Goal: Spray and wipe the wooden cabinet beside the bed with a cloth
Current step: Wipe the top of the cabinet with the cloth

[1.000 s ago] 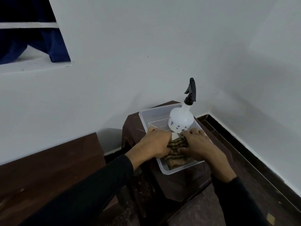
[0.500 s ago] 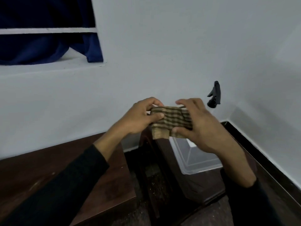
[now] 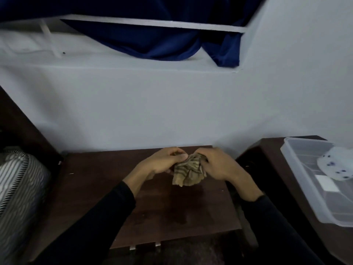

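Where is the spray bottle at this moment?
In the head view, the spray bottle lies at the far right, inside the clear plastic tub, away from both hands.

No readable text, labels, brands or numbers appear anywhere. The white spray bottle carries only small dark blue dots, too blurred to tell as any lettering.

The cloth, tan with dark brown stripes, is bunched and crumpled above the middle of the wooden cabinet, whose dark brown top looks flat and glossy. The spray bottle, white and translucent with small dark dots, seems to lie tilted well off to the right, its head cut off by the frame edge.
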`<state>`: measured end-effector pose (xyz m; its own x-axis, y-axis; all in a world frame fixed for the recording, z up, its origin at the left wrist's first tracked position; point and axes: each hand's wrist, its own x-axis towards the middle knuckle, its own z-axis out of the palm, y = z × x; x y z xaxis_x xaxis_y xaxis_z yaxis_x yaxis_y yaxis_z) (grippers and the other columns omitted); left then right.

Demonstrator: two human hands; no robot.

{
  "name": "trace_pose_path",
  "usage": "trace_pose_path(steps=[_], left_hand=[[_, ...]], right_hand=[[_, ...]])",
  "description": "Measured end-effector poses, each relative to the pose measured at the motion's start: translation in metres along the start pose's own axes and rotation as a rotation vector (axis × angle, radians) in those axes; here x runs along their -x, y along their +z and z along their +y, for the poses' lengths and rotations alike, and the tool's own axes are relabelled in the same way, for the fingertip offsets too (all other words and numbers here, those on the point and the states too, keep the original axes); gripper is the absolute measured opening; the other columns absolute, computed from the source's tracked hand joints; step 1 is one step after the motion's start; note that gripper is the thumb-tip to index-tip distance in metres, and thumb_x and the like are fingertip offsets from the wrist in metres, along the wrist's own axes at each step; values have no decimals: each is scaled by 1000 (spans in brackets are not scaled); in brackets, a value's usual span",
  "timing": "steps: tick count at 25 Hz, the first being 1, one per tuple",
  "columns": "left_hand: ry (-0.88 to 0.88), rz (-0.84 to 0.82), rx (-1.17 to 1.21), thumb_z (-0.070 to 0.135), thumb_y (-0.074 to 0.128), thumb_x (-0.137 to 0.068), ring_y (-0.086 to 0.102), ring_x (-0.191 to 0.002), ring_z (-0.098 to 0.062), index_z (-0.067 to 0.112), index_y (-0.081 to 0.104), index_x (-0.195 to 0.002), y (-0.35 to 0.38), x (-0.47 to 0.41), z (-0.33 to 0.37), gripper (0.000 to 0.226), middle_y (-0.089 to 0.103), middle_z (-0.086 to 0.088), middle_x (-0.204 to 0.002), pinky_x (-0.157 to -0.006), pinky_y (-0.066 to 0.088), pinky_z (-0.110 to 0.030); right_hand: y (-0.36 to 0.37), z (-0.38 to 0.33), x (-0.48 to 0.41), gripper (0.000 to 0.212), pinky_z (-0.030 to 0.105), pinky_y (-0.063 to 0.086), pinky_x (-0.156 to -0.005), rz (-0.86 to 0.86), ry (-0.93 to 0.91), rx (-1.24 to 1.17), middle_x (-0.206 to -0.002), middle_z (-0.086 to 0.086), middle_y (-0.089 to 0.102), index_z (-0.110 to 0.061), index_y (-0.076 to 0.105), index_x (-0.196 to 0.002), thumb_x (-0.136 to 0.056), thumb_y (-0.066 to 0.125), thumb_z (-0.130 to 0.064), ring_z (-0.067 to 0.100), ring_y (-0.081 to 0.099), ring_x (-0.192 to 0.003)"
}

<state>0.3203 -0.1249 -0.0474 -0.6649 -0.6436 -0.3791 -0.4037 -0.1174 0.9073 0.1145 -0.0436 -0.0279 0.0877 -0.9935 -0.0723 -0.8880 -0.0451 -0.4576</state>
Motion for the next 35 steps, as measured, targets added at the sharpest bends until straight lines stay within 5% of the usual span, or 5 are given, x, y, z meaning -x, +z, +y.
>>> trace_pose_path(steps=[5,11,13,21,35], left_hand=[[1,-224,27,42,70,-89,69,-91,-16,25,61,-128,-29,0,-32,43,72,-6,-117,-70,53,-29],[-219,236,-763,52,53,-96,65,-70,-10,24,65,-101,-35,-25,-63,31,69,5,-86,-63,51,-30],[-175,430,-781,55,54,-94,59,-78,-8,27,63,-106,-49,-19,-78,32,65,8,-96,-67,46,-30],[-99,579,-876,51,55,-95,25,-146,-27,26,53,-137,-68,16,-126,48,38,-5,-156,-117,27,-50],[-106,637,-807,25,50,-102,23,-152,-25,13,54,-140,-112,68,-177,40,37,-9,-160,-123,21,-44]], right_hand=[[17,-6,-29,25,29,54,-83,-148,219,-274,-103,-5,74,-17,72,-104,-101,48,-18,13,68,-97],[41,-1,-47,29,38,48,-86,203,501,220,-115,9,61,-11,60,-120,-103,50,-33,28,59,-107],[70,-12,-41,35,42,48,-93,467,364,207,-122,9,62,-14,61,-123,-102,43,-36,29,59,-113],[170,0,-43,68,64,-24,-114,-17,319,228,-171,-3,-6,-38,1,-162,-100,11,-63,35,-18,-155],[154,25,-64,63,59,-8,-121,48,344,242,-172,-2,-1,-31,4,-163,-104,12,-53,31,-3,-157]])
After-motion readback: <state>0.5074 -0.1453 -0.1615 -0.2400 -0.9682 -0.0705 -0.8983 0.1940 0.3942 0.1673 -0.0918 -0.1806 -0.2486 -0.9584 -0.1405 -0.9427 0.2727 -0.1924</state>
